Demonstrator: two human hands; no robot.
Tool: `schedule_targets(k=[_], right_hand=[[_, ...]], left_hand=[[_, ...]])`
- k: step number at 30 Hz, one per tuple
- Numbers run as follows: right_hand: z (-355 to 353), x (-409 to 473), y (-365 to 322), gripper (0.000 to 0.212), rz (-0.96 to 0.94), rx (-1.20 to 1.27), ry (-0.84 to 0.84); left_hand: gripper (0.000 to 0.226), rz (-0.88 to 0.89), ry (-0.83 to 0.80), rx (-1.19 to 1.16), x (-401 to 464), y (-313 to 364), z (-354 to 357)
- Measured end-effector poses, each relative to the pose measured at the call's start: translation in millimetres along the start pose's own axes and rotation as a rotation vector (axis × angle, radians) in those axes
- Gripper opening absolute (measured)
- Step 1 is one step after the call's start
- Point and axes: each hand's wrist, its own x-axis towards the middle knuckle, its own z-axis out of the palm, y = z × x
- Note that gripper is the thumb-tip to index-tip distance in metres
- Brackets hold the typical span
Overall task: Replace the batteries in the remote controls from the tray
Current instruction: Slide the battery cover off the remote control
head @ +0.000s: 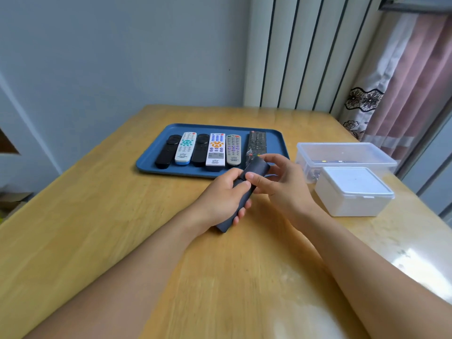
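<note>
The left hand grips a dark remote above the surface; the right hand pinches its battery cover. The cover apparently needs sliding next.

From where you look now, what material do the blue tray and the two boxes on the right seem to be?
Flat blue tray: probably matte plastic, with an even colour and a moulded rounded rim. Open clear box: glossy transparent plastic, since its walls show through. Lidded white box: translucent, frosted-looking plastic with a snap lid.
</note>
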Motion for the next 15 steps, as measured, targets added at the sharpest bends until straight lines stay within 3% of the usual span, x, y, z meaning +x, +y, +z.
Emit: schedule_targets(k=[3,6,8,11,12,15], right_hand=[[0,3,-1,0.018,-0.115,-0.075,0.07],[-5,3,-16,0.008,-0.024,0.08,0.11],[-12,-1,-22,0.004,0.142,0.059,-0.029],[-19,-9,-19,0.009,0.36,-0.19,-0.333],[-19,-10,-18,0.011,0.321,-0.317,-0.354],[-18,-10,-19,0.017,-0.106,-0.821,-0.226]], left_hand=[[0.013,-0.027,0.037,-0.07,5,-3,0],[0.009,-0.054,0.132,-0.159,7,-4,-8],[0.014,-0.085,0.183,-0.24,5,-1,-16],[0.027,-0.139,0.193,-0.348,-1,3,-21],[0.029,-0.149,0.174,-0.355,-4,4,-20],[0.027,-0.142,0.096,-0.344,-10,5,-12]])
